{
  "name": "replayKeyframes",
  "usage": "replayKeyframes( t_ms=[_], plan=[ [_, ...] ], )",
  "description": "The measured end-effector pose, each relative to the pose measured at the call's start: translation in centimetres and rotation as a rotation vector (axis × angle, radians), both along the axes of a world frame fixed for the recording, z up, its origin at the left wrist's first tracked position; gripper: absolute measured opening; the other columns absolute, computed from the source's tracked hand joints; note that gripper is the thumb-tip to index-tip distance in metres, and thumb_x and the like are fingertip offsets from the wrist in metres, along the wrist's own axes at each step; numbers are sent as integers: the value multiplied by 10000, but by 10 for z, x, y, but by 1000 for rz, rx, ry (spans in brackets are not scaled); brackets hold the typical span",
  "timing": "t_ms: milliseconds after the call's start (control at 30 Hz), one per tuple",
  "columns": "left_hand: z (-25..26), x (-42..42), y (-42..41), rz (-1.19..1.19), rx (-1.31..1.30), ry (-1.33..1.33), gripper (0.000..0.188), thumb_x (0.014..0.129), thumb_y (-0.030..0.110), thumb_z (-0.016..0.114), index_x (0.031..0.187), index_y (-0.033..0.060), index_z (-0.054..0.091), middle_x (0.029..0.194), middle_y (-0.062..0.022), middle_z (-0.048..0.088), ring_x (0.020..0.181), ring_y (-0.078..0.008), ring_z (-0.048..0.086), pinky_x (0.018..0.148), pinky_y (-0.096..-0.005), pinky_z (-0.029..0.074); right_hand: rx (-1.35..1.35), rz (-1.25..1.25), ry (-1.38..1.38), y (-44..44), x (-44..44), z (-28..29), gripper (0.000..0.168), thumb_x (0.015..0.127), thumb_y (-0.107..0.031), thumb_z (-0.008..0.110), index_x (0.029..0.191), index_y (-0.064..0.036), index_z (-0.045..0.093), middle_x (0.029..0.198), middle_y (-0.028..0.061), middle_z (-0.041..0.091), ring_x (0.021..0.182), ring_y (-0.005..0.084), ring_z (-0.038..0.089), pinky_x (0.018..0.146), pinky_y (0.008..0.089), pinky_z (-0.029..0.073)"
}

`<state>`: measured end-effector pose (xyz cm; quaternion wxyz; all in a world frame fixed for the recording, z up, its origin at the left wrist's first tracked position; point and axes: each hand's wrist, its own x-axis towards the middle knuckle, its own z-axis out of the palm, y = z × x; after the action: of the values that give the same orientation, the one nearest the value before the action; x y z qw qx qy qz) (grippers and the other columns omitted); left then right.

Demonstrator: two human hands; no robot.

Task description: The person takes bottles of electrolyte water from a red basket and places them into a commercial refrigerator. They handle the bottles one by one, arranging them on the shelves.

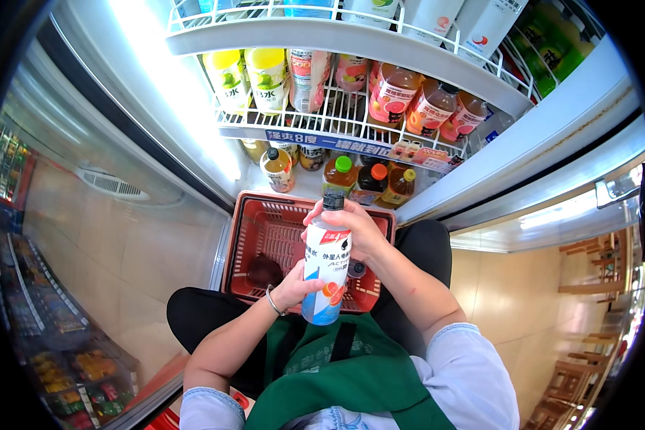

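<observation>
A plastic drink bottle [327,269] with a black cap and a white and blue label showing cut grapefruit is held up over a red plastic shopping basket [229,242]. My left hand [296,285], with a bangle at its wrist, grips the lower part of the bottle. Around its neck and upper side closes my right hand [355,226]. Inside the basket lie a dark round item [264,270] and, partly hidden behind my right wrist, another bottle with a dark cap [356,269].
An upright cooler stands open ahead. Its wire shelf [344,119] holds pink-labelled bottles [392,94] and yellow-lidded drinks [266,80]; several capped bottles [339,174] stand on the cooler floor. Glass doors flank me, and the right frame post [521,156] rises beside the shelves.
</observation>
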<state>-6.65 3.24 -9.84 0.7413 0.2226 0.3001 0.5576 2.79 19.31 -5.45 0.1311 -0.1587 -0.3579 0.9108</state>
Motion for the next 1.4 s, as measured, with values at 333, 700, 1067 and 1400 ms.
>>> replayKeyframes(
  t_ms=[333,700,1067,1400],
  plan=[
    [29,-30,6,437,238,276,780,759,200,756,1353,12,287,1228,-90,521,1119,-175,532,958,-340,432,738,142,-20,-20,-5,28,737,820,-299,710,1393,-44,324,1312,114,482,1197,208,487,997,374,402],
    [65,-62,-12,503,410,155,850,733,393,748,1347,4,307,1245,-100,511,1139,-196,529,964,-334,436,1320,-4,17,-44,-54,87,648,848,-376,672,1300,17,424,1202,129,549,1097,207,542,938,346,435],
    [64,-70,-28,562,349,154,771,755,463,684,1288,-17,400,1045,-168,613,899,-273,654,796,-372,544,1087,-36,28,-32,-85,138,527,961,-383,510,1319,-4,430,1165,70,541,1092,142,504,922,294,414],
    [48,-89,-20,658,313,256,740,741,416,695,1265,-29,422,1040,-160,619,906,-272,660,794,-374,548,1169,-756,50,93,-250,251,443,831,-194,685,1157,45,503,1009,132,565,802,167,582,725,277,498]
  ],
)
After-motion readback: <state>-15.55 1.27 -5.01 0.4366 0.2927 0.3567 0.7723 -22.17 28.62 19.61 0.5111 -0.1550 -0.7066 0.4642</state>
